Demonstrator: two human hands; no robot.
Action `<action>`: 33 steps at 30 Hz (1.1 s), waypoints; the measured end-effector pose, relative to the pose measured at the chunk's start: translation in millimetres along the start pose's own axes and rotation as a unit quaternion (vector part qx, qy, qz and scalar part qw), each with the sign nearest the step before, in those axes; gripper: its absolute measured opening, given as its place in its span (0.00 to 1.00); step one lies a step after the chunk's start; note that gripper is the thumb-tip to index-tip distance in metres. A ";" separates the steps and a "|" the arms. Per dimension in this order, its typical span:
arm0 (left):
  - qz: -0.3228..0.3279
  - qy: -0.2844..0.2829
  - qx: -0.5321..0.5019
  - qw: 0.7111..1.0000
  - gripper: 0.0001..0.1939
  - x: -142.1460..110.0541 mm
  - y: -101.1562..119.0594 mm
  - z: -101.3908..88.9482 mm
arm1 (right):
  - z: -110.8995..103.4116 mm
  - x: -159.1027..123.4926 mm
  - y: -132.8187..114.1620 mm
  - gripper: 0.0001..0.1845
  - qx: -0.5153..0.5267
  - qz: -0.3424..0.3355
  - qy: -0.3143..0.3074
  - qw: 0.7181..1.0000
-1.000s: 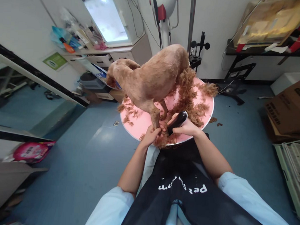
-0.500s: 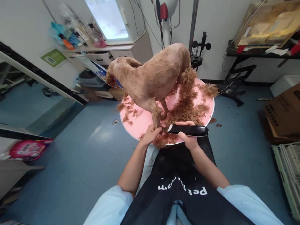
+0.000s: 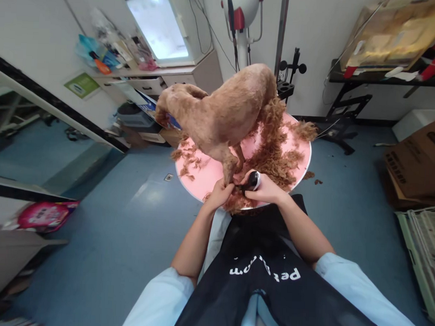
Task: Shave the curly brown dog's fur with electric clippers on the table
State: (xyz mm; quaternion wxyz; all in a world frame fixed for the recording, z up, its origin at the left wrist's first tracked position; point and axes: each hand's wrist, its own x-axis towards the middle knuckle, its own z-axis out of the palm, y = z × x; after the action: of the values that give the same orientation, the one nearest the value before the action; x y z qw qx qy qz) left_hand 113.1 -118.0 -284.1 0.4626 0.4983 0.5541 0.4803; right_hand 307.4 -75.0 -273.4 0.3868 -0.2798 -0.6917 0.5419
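A brown dog (image 3: 220,110), clipped short over its back and sides, stands on a round pink table (image 3: 198,184), its head turned to the far left. My left hand (image 3: 219,193) is closed around the lower end of its near front leg. Just right of that leg, my right hand (image 3: 269,188) grips a black hair clipper (image 3: 253,180), now seen nearly end-on. The clipper's front end is near the paw; whether it touches is hidden by my fingers. Loose brown fur (image 3: 271,160) lies in heaps beside and behind the dog.
A white dryer (image 3: 242,8) on a stand and a metal pole (image 3: 282,31) rise behind the table. Left stands a cabinet with open drawers (image 3: 149,85). Cardboard boxes (image 3: 419,162) and a wire crate (image 3: 423,239) sit on the right. A pink bag (image 3: 44,215) lies at left.
My right hand has turned the clipper from lying sideways to nearly end-on and brought it closer to the paw. My left hand keeps its hold on the leg.
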 end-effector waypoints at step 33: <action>0.024 0.161 0.168 0.972 0.10 21.8 -4.0 -55.3 | 50.3 27.3 47.8 0.18 0.292 0.155 0.282 0.901</action>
State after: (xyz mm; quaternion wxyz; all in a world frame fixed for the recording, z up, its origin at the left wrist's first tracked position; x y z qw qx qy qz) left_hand 56.2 -100.4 -282.6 0.2650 0.4981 0.6822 0.4651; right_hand 248.9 -67.5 -319.0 0.5409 -0.3996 -0.3123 0.6710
